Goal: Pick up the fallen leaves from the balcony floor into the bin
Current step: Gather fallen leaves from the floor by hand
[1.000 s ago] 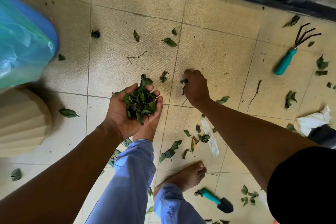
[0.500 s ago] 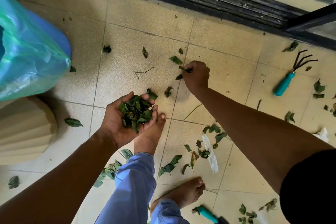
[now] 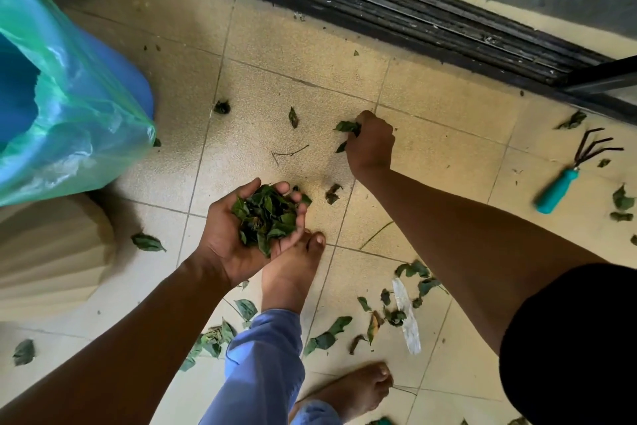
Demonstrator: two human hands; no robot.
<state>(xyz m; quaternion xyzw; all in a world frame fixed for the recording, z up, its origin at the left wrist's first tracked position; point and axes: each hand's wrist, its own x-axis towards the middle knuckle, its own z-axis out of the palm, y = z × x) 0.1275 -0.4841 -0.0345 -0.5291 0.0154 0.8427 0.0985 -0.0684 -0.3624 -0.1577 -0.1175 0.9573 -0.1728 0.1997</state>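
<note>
Right hand (image 3: 370, 145) low at the floor (image 3: 431, 155), fingers pinched round a couple of leaves (image 3: 346, 128); left hand (image 3: 241, 235) cupped palm-up, holding a heap of leaves (image 3: 265, 214). Best keep the cup level, add the pinch, then tip all into the bin (image 3: 62, 107) at left. Counted: one bin, one hand rake (image 3: 568, 176), roughly two dozen loose leaves still scattered.

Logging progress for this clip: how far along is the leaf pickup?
Partway. The left hand cups a pile of gathered leaves; the right hand pinches a leaf off the floor. Whether the lined bin holds any cannot be seen. Many scattered leaves remain near the feet.
</note>
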